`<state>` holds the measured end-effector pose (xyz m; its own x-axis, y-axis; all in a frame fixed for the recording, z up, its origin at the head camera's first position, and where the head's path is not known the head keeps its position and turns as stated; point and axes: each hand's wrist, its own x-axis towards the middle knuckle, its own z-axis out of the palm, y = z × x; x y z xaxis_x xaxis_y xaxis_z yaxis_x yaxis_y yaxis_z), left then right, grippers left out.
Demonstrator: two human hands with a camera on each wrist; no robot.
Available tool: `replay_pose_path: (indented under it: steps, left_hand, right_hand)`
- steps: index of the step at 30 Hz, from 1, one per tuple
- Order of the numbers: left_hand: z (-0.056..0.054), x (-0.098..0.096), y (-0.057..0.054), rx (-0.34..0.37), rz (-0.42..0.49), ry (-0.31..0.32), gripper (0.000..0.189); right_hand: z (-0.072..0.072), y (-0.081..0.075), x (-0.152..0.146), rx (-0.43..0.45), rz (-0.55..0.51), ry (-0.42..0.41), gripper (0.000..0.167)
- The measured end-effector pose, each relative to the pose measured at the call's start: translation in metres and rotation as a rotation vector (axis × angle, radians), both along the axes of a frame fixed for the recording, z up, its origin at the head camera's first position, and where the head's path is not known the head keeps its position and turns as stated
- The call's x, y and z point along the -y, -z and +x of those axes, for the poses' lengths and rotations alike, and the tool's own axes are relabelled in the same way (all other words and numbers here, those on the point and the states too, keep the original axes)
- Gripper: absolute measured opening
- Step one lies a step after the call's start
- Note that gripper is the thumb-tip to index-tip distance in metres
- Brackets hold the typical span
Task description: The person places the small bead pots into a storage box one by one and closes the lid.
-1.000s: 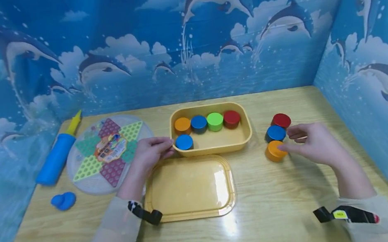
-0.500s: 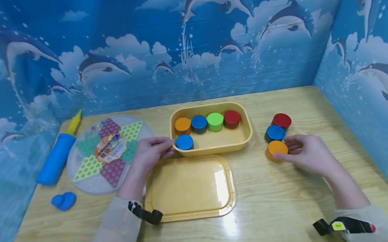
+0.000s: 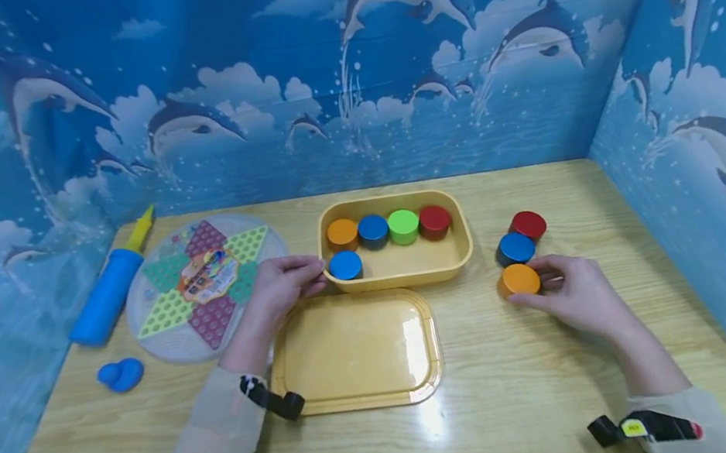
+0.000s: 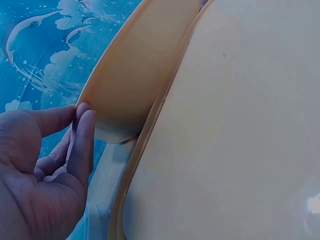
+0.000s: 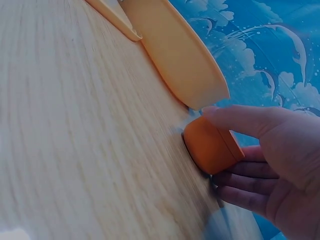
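My left hand (image 3: 279, 287) pinches the left rim of a yellow plastic box (image 3: 418, 265); in the left wrist view, thumb and fingertips meet on the rim. Inside the box stand several small round tubs with orange, blue, green and red lids. At the right, my right hand (image 3: 573, 293) grips an orange tub (image 3: 518, 282), its thumb on the near side and fingers on the far side. That tub (image 5: 207, 147) stands on the table in the right wrist view. Just behind it are a blue-lidded tub (image 3: 515, 247) and a red-lidded tub (image 3: 528, 224).
A flat yellow lid (image 3: 357, 353) lies in front of the box. To the left are a round Chinese checkers board (image 3: 168, 287), a blue pump with a yellow nozzle (image 3: 109, 296) and a small blue object (image 3: 121, 375). A dolphin-print curtain (image 3: 339, 65) borders the wooden table (image 3: 503, 409).
My right hand has come down and toward the front, and its thumb and fingers now close round the orange tub. My left hand stays on the box rim.
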<state>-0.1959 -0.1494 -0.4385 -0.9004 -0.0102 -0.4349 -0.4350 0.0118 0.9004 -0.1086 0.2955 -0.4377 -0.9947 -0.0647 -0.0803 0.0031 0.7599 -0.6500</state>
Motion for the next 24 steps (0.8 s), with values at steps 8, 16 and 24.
replay_pose_path:
  steps: [8, 16, 24]
  left_hand:
    - [0.0, -0.001, -0.001, -0.005, 0.006, -0.007, 0.03]
    - [-0.001, -0.001, -0.002, 0.001, 0.005, -0.008, 0.029]
    - [-0.001, -0.001, 0.0, -0.01, 0.008, -0.011, 0.029]
  right_hand:
    - [0.001, -0.004, -0.001, -0.007, -0.054, -0.057, 0.072]
    - [-0.003, -0.02, 0.006, -0.062, -0.151, -0.146, 0.061]
    - [-0.015, -0.035, 0.016, -0.155, -0.184, -0.229, 0.058]
